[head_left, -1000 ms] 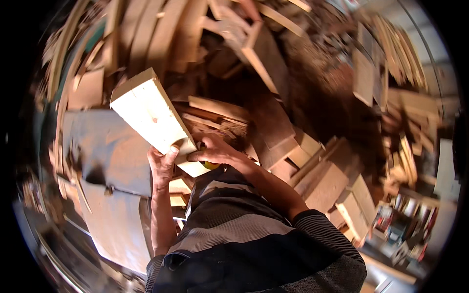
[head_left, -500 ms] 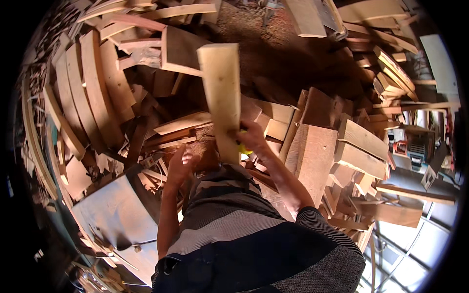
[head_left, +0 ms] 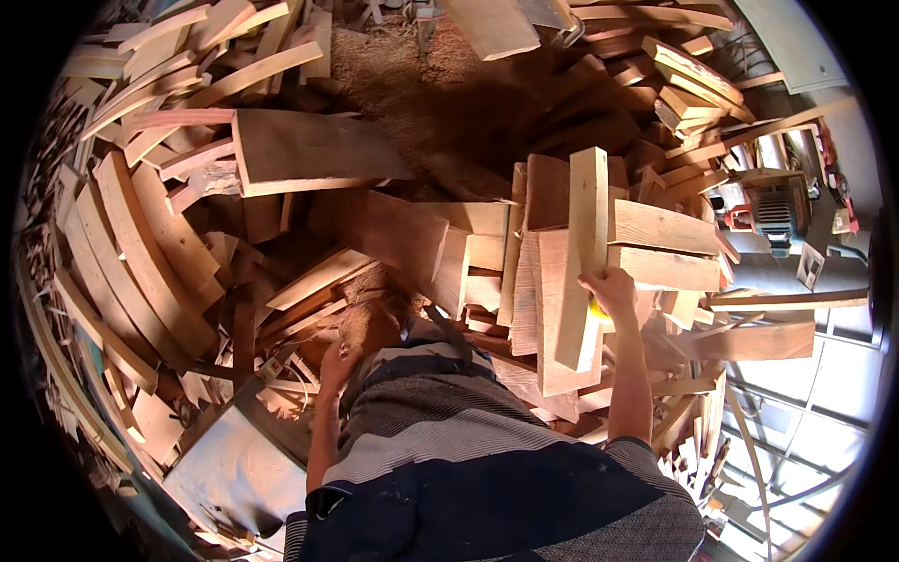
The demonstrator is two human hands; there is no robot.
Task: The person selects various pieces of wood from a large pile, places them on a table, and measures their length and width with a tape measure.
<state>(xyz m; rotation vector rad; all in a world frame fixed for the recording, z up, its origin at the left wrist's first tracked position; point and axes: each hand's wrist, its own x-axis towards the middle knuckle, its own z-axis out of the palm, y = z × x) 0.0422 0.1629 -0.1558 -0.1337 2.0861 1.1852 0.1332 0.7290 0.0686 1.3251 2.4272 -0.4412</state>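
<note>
My right hand [head_left: 613, 292] is closed on the edge of a long, pale wooden board [head_left: 588, 211]. The board is tilted, its lower end over a stack of thicker reddish planks [head_left: 551, 272] to the right of my body. A small round yellow thing [head_left: 597, 311] shows under the same hand against the board; its kind is too hidden to tell. My left hand [head_left: 337, 363] hangs beside my lap with loosely bent fingers and nothing visible in them. Sawdust and wood scraps lie just beyond it.
A wide brown board [head_left: 318, 155] juts out ahead on the left. Long curved offcuts [head_left: 154, 258] lean at far left, above a grey metal box [head_left: 239, 459]. Short pale blocks [head_left: 663, 245] lie right of the plank stack. A motor-like machine [head_left: 777, 214] stands at far right.
My right hand has carried the board from in front of me to the right, over the plank stack. My left hand has dropped slightly closer to my lap. The view has shifted rightward.
</note>
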